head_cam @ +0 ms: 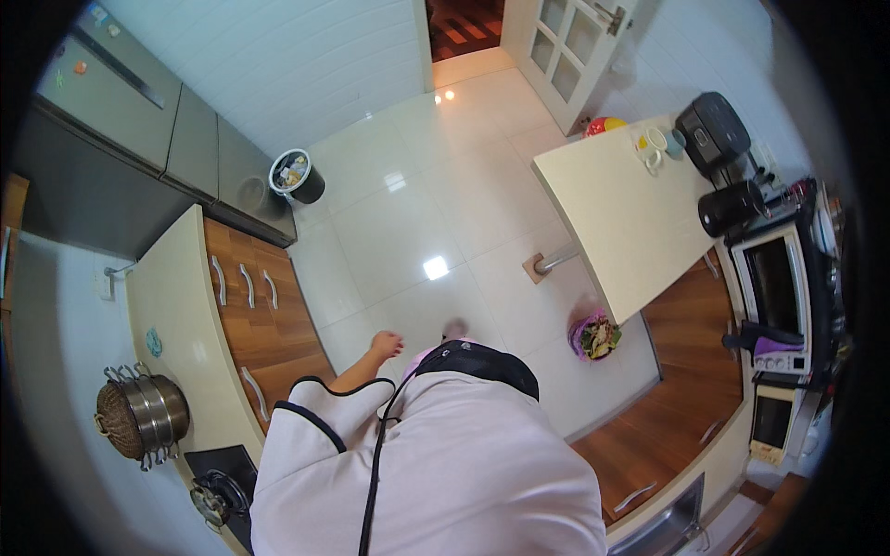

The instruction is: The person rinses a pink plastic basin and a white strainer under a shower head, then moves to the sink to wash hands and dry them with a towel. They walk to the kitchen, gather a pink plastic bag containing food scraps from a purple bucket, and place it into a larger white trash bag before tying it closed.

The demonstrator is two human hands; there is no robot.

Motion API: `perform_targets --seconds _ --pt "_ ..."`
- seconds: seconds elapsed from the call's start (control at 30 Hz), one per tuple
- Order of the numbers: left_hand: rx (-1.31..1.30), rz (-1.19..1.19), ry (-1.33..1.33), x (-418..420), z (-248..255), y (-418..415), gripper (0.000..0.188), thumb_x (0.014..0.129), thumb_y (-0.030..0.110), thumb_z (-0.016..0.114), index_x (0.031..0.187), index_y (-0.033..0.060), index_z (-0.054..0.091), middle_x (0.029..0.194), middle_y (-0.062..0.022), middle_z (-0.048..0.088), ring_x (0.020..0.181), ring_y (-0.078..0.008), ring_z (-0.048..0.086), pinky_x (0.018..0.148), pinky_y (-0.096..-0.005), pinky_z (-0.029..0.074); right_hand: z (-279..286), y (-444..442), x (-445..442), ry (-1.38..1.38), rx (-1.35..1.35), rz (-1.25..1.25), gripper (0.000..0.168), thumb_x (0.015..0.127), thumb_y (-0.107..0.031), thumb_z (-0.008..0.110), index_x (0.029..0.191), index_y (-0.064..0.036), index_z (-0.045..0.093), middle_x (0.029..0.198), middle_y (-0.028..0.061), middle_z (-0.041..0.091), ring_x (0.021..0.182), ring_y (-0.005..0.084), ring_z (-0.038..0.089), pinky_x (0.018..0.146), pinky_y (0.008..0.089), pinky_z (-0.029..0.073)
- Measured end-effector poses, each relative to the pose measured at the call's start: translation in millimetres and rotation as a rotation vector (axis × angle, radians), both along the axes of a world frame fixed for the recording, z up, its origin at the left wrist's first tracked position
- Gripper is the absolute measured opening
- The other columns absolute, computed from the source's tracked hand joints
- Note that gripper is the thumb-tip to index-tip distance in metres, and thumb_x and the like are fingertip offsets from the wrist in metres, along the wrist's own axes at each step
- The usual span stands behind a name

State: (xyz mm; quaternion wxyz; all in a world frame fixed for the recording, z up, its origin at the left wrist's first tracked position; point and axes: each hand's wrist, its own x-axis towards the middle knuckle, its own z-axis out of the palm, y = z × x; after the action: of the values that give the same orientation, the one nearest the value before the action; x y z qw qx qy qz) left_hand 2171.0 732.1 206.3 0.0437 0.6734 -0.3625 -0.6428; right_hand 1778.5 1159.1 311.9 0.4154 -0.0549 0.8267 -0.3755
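Note:
My left hand (387, 344) hangs over the tiled floor beside my waist, its fingers loosely bent and a little apart. Nothing shows in it. Nearest to it are the wooden cabinet fronts (261, 306) with curved metal handles, though a gap lies between. My right hand is out of view. A black waist bag (480, 365) sits at my front, with a dark strap (379, 459) running over my light shirt. One foot (455, 326) shows blurred on the glossy floor tiles (417, 306) ahead of me.
On the left stand a refrigerator (201, 139), a trash bin (306, 184), a stacked steamer pot (156, 410) and a gas stove (226, 486). A counter (619, 215) juts in at right, above a support leg (556, 258) and a bag of vegetable scraps (596, 337). The glazed door (563, 55) stands open.

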Motion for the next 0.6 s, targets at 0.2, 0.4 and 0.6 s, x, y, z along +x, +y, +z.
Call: perform_targets --seconds 0.2,0.4,0.6 --pt "0.312 0.041 -0.198 193 -132 43 0.018 0.088 0.019 0.053 0.093 0.0035 0.060 0.089 -0.0114 0.066 0.064 -0.0199 0.061 0.052 -0.0328 0.049 -17 -45 21 -0.057 0.087 0.024 0.011 0.087 -0.009 0.056 0.080 -0.002 0.059 0.068 0.0057 0.061 0.049 0.0107 0.052 0.044 0.0237 0.042" --pt "0.302 0.271 -0.034 77 -63 26 0.018 0.086 0.016 0.050 0.093 0.0028 0.060 0.086 -0.0115 0.065 0.063 -0.0227 0.060 0.054 -0.0342 0.049 -7 -34 17 0.006 0.176 -0.067 0.011 0.087 -0.009 0.056 0.079 -0.002 0.059 0.068 0.0056 0.061 0.048 0.0106 0.051 0.043 0.0239 0.042" --pt "0.131 0.200 0.060 40 -16 -5 0.020 0.087 0.019 0.053 0.098 0.0051 0.061 0.085 -0.0068 0.066 0.067 -0.0179 0.062 0.057 -0.0322 0.050 -29 -44 40 -0.087 0.147 -0.093 0.012 0.087 -0.010 0.057 0.078 -0.003 0.059 0.067 0.0054 0.061 0.048 0.0106 0.051 0.043 0.0241 0.042"
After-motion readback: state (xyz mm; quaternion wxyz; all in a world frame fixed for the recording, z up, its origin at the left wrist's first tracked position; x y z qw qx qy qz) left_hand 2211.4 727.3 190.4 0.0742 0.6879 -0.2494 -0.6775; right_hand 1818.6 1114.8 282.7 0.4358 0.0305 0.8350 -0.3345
